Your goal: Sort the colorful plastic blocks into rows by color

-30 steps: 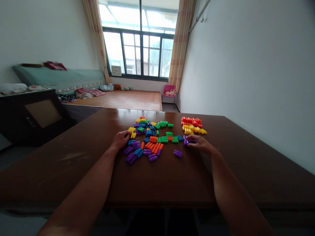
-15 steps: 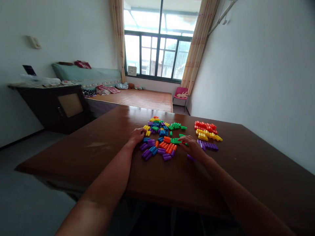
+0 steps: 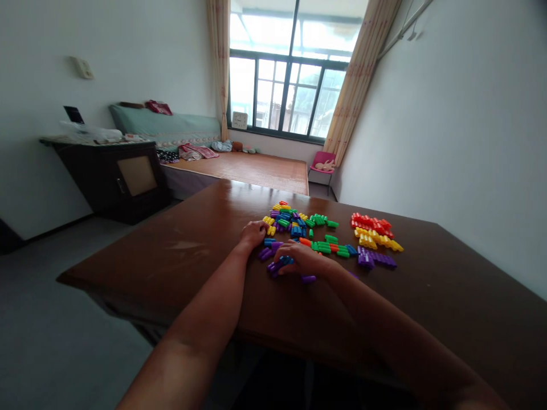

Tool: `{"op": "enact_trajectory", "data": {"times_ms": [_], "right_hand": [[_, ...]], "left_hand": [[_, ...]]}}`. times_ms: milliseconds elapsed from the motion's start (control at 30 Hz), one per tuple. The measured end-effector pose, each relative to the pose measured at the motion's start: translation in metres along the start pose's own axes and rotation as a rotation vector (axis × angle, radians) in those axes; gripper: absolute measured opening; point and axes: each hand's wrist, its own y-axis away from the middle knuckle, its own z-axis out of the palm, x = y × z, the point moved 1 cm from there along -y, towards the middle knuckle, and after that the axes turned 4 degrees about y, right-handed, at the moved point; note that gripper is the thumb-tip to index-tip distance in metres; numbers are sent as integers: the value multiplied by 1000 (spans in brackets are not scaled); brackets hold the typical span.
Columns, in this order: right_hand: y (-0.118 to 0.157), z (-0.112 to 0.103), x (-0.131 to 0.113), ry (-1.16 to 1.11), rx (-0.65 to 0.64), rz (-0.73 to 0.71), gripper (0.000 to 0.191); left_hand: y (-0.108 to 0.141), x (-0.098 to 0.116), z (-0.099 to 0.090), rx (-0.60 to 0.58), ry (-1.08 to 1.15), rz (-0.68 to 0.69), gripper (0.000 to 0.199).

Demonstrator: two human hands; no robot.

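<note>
Left hand (image 3: pixel 254 233): fingers curled at the left edge of the spread, beside ribbed yellow pieces (image 3: pixel 270 229); whether they grip any I cannot tell.
Right hand (image 3: pixel 301 258): thumb and fingers parted around a near-left cluster of purple and blue pieces (image 3: pixel 276 269); whether they press on it I cannot tell.
Mixed heap (image 3: pixel 285 219): small, smooth, rounded plastic tubes in several colours, jumbled just right of the left hand and on the far side of the right.
Middle row (image 3: pixel 323 247): mostly green tubes with orange among them, lying right of the heap.
Sorted groups: at the right, red (image 3: pixel 371 221) farthest, yellow (image 3: pixel 378 239) next, purple (image 3: pixel 382 260) nearest, each a corrugated strip of tubes side by side.
Table (image 3: pixel 192 267): glossy dark-brown surface, pale sheen at the far left.
Beyond: a bed (image 3: pixel 256 171) with a smooth tan mat, and patterned fabric curtains (image 3: pixel 352 80).
</note>
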Motion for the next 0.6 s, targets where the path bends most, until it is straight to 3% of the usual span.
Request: {"op": "enact_trajectory", "data": {"times_ms": [167,300,400,500,600], "right_hand": [[-12,-1,29,18,216,250,17],[-26,12,35,59,181,258,23],[-27,10,36,22,218,254,23],[-11,-8,41,-13,324,268,22],[27,-33,53,14,410,321,13]], "left_hand": [[-2,-4,2,0,0,-15,26],[-3,-5,4,10,15,2,26],[-4,-6,4,2,22,-7,25],[-4,-5,3,-6,13,-18,25],[-4,-4,2,-7,-2,-10,26]]}}
